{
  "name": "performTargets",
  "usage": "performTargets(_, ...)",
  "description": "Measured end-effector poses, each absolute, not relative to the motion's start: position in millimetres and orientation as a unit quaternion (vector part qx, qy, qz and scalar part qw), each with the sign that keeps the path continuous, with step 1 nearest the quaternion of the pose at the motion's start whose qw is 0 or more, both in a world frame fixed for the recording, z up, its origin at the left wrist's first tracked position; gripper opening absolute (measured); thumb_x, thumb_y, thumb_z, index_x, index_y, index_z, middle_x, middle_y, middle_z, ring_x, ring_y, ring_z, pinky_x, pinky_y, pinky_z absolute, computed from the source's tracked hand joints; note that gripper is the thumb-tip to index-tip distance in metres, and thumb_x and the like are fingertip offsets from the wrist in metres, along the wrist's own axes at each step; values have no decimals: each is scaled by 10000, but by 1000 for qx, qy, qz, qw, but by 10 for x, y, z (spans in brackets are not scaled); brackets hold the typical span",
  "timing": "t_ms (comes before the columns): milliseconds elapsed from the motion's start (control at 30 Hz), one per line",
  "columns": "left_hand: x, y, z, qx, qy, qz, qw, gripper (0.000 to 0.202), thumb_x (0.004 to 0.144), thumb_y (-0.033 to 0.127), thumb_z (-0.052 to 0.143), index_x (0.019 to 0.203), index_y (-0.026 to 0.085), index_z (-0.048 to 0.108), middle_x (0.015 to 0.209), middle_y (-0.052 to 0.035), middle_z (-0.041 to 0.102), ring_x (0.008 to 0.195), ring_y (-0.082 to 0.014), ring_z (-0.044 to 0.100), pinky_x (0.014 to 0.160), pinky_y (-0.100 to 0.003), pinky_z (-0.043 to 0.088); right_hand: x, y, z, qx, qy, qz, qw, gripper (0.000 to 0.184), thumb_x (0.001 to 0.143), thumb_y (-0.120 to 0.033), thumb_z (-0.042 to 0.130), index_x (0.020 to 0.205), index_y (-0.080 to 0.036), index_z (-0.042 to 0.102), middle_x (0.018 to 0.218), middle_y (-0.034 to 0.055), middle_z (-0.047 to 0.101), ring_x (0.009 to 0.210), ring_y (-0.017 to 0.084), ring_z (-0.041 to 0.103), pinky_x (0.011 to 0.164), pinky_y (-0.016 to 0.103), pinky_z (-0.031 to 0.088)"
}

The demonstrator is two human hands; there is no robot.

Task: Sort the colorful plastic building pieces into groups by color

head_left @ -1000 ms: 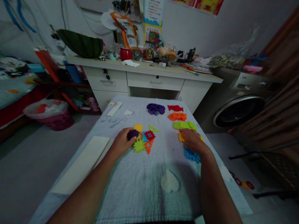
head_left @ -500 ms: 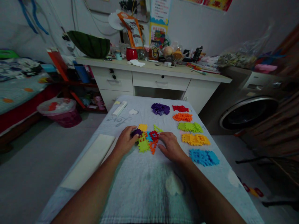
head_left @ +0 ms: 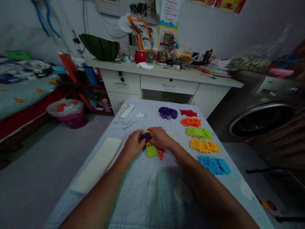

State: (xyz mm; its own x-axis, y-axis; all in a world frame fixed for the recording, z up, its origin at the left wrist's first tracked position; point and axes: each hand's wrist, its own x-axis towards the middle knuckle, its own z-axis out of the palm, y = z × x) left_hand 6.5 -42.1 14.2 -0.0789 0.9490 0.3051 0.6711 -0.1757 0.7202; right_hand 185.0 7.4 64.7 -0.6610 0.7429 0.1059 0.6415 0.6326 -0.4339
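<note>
My left hand point(head_left: 134, 142) is closed on a purple interlocking plastic piece point(head_left: 146, 136), gripped at its left edge. Just to the right, my right hand point(head_left: 161, 137) reaches over the joined pieces, its fingers curled at the purple piece's right side. Below the fingers show a lime green square piece point(head_left: 151, 150) and an orange piece point(head_left: 160, 154), part of one flat cluster lying on the cloth. A bit of yellow shows at the top of the cluster. Most of the cluster's middle, red piece included, is hidden under my right hand.
Sorted piles line the table's right: red point(head_left: 188, 113), orange point(head_left: 190, 122), green point(head_left: 199, 133), yellow point(head_left: 205, 146) and blue point(head_left: 214, 165). A purple pile point(head_left: 168, 112) lies farther back. On the left are a white board point(head_left: 97, 165) and a narrow white box point(head_left: 127, 111). A drawer desk point(head_left: 169, 83) stands beyond.
My right hand has moved left, from the cluster's right edge to over its middle, beside the purple piece. My left hand keeps its hold. The view has shifted slightly.
</note>
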Motion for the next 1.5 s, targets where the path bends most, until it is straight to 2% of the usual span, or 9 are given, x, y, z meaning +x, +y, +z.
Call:
performTargets(167, 85, -402, 156, 646, 607, 421, 195, 449, 768, 200, 578, 1217, 193, 550, 1169, -102, 650, 1011, -231, 651, 929, -426, 520, 1752, 225, 654, -372, -904, 178, 112, 456, 761, -234, 715, 1204, -196, 615, 1173, 93, 660, 1070, 245, 575, 933, 382, 389)
performTargets(333, 98, -385, 142, 631, 603, 451, 189, 441, 827, 252, 554, 1263, 204, 521, 1256, -114, 599, 1063, -232, 628, 937, -431, 512, 1858, 412, 690, -410, -888, 145, 150, 426, 750, -219, 725, 1161, -168, 626, 1154, 104, 636, 1060, 240, 552, 923, 369, 388)
performTargets(567, 89, -362, 116, 652, 599, 430, 176, 395, 828, 243, 542, 1220, 194, 556, 1205, -115, 623, 1112, -257, 599, 983, -460, 484, 2045, 925, 661, -552, -812, 41, 185, 267, 776, -188, 683, 1041, -191, 646, 1180, 103, 614, 1076, 289, 486, 892, 423, 379)
performTargets(733, 93, -357, 133, 669, 602, 405, 161, 366, 817, 230, 545, 1178, 185, 582, 1174, -111, 641, 1123, -271, 588, 996, -471, 471, 1993, 1191, 671, -565, -806, 15, 179, 250, 801, -153, 648, 1047, -196, 638, 1221, 100, 604, 1139, 297, 425, 927, 438, 337)
performTargets(900, 103, -361, 121, 676, 608, 388, 150, 390, 789, 183, 552, 1177, 177, 585, 1172, -106, 648, 1120, -263, 588, 998, -451, 466, 1915, 1327, 645, -585, -793, -28, 166, 234, 821, -185, 635, 1054, -201, 658, 1241, 104, 606, 1179, 302, 400, 962, 438, 314)
performTargets(1067, 107, -370, 140, 681, 612, 373, 150, 377, 791, 175, 554, 1166, 173, 597, 1153, -100, 668, 1105, -260, 587, 991, -444, 465, 1932, 1237, 626, -586, -792, -15, 170, 200, 826, -227, 648, 1018, -220, 700, 1384, 89, 533, 1247, 329, 374, 981, 473, 321)
performTargets(1200, 110, -382, 174, 688, 613, 357, 149, 377, 789, 172, 557, 1163, 170, 609, 1151, -95, 680, 1096, -264, 585, 990, -439, 460, 2045, 966, 710, -568, -800, 38, 191, 228, 847, -231, 629, 1066, -202, 682, 1327, 105, 573, 1203, 299, 458, 971, 446, 364)
performTargets(1333, 115, -396, 193, 693, 612, 351, 147, 376, 797, 181, 553, 1168, 175, 613, 1149, -88, 686, 1081, -262, 585, 982, -435, 461, 2247, 564, 807, -461, -867, 138, 133, 257, 828, -201, 645, 1081, -168, 667, 1146, 100, 662, 1091, 224, 569, 983, 365, 384)
performTargets(1500, 114, -403, 190, 695, 610, 349, 155, 361, 801, 186, 552, 1156, 181, 618, 1166, -80, 687, 1079, -254, 587, 990, -425, 453, 2420, 128, 780, -398, -900, 165, 64, 521, 713, -204, 736, 1219, -179, 613, 1243, 110, 623, 1136, 257, 548, 989, 385, 376)
